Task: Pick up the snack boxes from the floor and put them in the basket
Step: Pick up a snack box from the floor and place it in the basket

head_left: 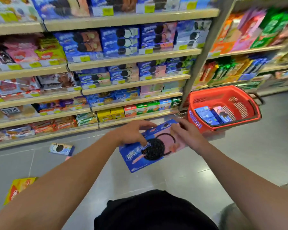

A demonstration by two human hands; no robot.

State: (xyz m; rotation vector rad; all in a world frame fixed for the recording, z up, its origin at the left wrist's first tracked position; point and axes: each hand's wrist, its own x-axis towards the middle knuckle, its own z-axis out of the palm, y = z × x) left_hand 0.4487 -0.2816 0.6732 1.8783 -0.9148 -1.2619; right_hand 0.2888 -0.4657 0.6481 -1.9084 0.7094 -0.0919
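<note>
1. Blue-and-pink snack box (152, 146): held above the floor (239, 155), face up, long axis running from lower left to upper right toward the red basket (223, 107).
2. Left hand (131, 133) grip pinches the box's left edge; right hand (186, 135) grip clasps its right end.
3. Basket, on the floor, holds blue boxes (206, 116).
4. Small blue box (61, 148) and yellow box (18, 188) lie on the floor, left.

Premises: a retail shop, snack aisle. Tiered shelving (126, 58) runs along the aisle, stocked with boxed and bagged biscuits (120, 40) in facing rows. Yellow price tags (85, 58) are fixed to the shelf edges (print unreadable). A red shopping basket (223, 95) stands on the grey tiled floor (239, 155).
</note>
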